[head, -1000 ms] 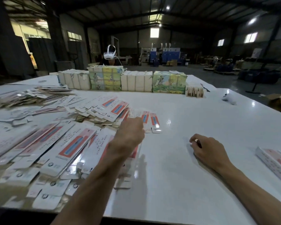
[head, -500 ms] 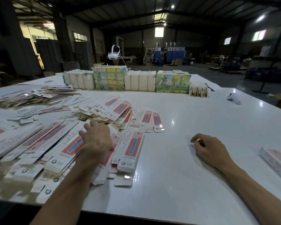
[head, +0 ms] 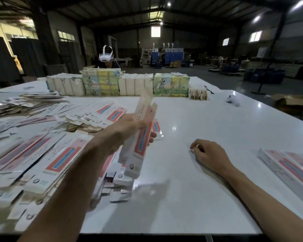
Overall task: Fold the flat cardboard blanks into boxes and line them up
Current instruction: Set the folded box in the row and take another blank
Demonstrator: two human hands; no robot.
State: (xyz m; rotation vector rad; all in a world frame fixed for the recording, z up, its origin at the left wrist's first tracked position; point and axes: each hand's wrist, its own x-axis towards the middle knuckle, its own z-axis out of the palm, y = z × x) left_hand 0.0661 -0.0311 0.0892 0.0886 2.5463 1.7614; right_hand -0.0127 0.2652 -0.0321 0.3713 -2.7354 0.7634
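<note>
My left hand [head: 129, 126] grips one flat blank [head: 140, 142] around its middle, fingers wrapped round its right edge, holding it tilted upward above the table [head: 199, 198]; my right hand [head: 208, 154] rests on the tabletop well to the right, fingers loosely curled, nothing in them; the spread pile of blanks [head: 42, 154] lies to the left; folded boxes [head: 290, 170] lie side by side at the right edge.

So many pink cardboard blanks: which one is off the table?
The blank gripped in the left hand, held nearly upright; the other blanks lie flat in piles on the table.
</note>
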